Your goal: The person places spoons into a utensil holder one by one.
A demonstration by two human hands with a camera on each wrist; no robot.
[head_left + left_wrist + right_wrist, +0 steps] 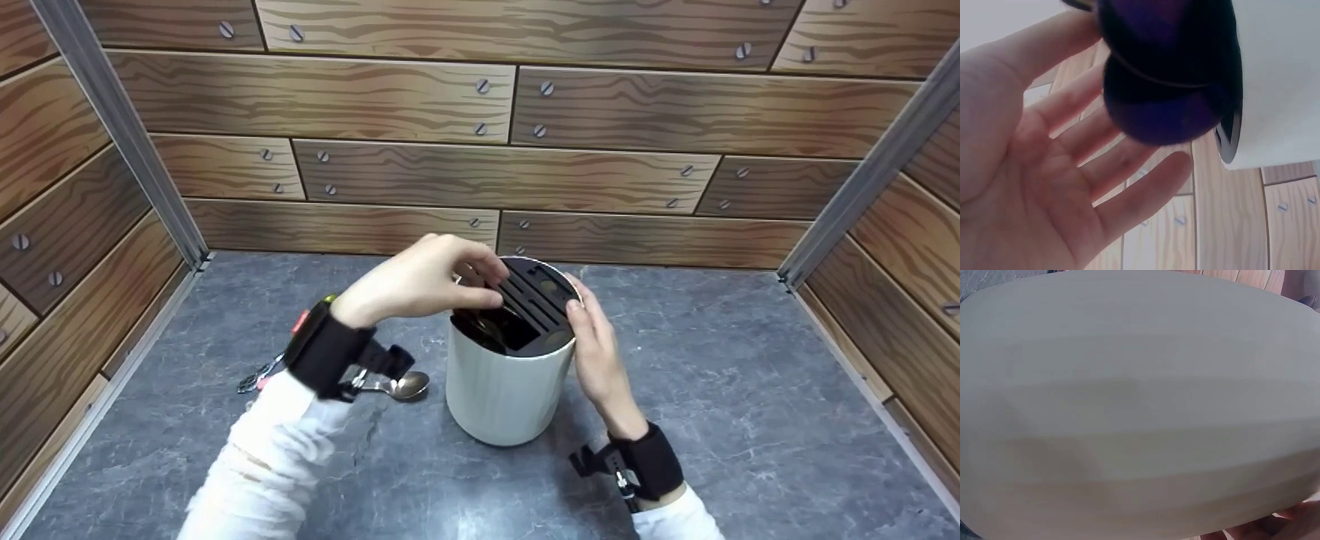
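Observation:
A white cylindrical utensil holder (506, 397) with a black slotted top (551, 300) stands upright on the grey surface. My left hand (420, 277) is over its left rim, thumb and fingers apart. In the left wrist view, dark glossy rounded pieces (1165, 118) with a purple sheen stick out of the holder's mouth, in front of the fingers (1140, 185). Their kind is not clear. My right hand (598, 352) holds the holder's right side, its thumb on the rim. The right wrist view is filled by the white wall (1140, 405), with fingers at the lower right.
A metal spoon (409, 385) lies left of the holder, partly hidden by the left wrist strap (326, 352). Behind that strap show a red piece (301, 322) and a patterned silver handle (255, 379). Wood-patterned walls (420, 97) enclose the back and sides.

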